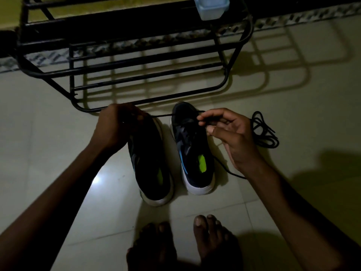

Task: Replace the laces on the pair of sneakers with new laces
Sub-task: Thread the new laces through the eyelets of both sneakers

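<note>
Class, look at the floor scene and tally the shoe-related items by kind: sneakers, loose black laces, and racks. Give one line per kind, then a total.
Sneakers: 2, left sneaker and right sneaker
Loose black laces: 2, stretched lace between both hands, bundled lace on the floor
Racks: 1, black metal rack
Total: 5

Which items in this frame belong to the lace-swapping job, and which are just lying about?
Job items: left sneaker; right sneaker; black lace stretched between left hand and right hand; bundled black lace on the floor.

Lying about: black metal rack; pale blue container.
</note>
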Tool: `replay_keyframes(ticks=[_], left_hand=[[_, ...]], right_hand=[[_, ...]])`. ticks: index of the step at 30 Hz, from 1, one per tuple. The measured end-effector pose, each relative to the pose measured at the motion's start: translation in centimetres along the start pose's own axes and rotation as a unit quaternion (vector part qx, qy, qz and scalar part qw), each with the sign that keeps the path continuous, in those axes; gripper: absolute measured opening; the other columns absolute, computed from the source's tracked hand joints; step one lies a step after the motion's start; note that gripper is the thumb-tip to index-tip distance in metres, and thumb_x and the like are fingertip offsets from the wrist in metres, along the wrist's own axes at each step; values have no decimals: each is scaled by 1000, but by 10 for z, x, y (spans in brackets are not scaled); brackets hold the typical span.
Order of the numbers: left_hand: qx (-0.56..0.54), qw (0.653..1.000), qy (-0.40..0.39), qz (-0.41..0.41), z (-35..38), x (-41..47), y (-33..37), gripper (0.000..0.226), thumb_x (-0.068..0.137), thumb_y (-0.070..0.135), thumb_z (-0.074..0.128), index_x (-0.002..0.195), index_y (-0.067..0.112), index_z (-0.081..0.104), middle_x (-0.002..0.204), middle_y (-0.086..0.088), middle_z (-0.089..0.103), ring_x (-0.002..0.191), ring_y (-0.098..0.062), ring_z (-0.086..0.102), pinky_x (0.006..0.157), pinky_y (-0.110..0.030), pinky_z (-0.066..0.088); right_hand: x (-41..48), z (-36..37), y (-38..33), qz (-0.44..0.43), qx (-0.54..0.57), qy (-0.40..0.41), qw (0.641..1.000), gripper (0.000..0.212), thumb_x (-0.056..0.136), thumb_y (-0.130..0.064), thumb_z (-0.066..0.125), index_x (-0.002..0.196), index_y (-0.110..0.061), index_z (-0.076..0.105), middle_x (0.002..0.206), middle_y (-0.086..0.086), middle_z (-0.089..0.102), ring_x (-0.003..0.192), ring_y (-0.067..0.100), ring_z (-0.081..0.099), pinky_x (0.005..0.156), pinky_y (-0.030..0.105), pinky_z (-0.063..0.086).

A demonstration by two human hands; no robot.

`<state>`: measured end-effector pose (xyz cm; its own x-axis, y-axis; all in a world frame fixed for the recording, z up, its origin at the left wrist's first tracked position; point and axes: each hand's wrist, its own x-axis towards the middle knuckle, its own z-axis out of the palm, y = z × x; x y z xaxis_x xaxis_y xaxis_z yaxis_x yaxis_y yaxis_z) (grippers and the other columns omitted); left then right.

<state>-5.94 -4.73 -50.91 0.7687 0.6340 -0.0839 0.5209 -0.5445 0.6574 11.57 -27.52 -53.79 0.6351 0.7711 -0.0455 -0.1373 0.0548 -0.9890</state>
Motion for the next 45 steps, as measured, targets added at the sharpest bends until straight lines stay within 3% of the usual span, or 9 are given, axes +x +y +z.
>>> replay_keyframes(ticks=[3,6,10,14,18,21,29,40,45], left_hand=[[-15,1000,-5,0,10,-4,2,17,87,3,74,91,19,78,95,1,73,86,-11,68,71,-23,53],[-65,998,-26,-2,21,-8,11,11,87,4,76,90,14,79,91,4,74,87,-9,70,78,-29,57],[-188,980,-51,-45,41,-12,31,6,90,4,73,88,-1,76,83,-12,73,75,-11,69,69,-24,54],[-197,975,-90,-47,59,-16,39,8,90,2,72,90,-6,71,79,-8,70,71,-7,67,66,-14,53],[-169,977,-124,-42,69,-13,32,6,88,5,76,89,1,71,80,-6,75,77,-16,74,73,-29,60],[-139,981,-122,-49,76,-9,30,6,88,6,76,89,2,71,77,-6,72,71,-14,69,69,-24,55],[-40,991,-126,-12,84,-6,32,12,91,9,73,89,-3,73,84,-14,72,81,-23,69,73,-38,52],[74,987,-116,82,84,-9,39,11,93,7,67,100,0,71,97,-13,74,88,-29,70,65,-15,30],[34,991,-127,34,84,-7,40,16,94,8,67,110,3,70,104,-10,72,95,-19,66,67,-11,33]], right_hand=[[2,3,4,-18,-129,-8,992,34,84,0,68,117,-8,68,127,5,66,121,19,62,94,33,54],[1,6,10,-61,-338,24,939,37,80,-10,77,113,-21,68,132,-6,52,123,4,53,95,22,50],[-9,6,15,-114,-385,0,916,27,73,-3,76,96,-15,67,127,4,49,122,9,51,98,23,48],[-17,6,27,-105,-446,-75,886,21,74,-4,77,89,-16,67,136,7,43,121,16,48,99,28,47],[-18,5,36,-106,-452,-74,883,14,77,-7,80,86,-13,72,134,8,49,111,19,55,88,39,55],[-16,5,40,-114,-436,-54,891,14,78,-13,82,91,-9,77,130,11,54,107,23,59,84,42,57],[-16,7,40,-116,-422,-45,898,19,78,-15,83,95,-7,78,127,10,58,105,22,60,86,37,56],[-15,10,37,-81,-408,-34,909,18,76,-13,84,93,-8,79,128,6,58,104,20,60,86,36,56],[-16,15,37,-36,-387,-17,921,15,76,-11,84,90,-12,79,130,0,57,114,19,56,93,38,54]])
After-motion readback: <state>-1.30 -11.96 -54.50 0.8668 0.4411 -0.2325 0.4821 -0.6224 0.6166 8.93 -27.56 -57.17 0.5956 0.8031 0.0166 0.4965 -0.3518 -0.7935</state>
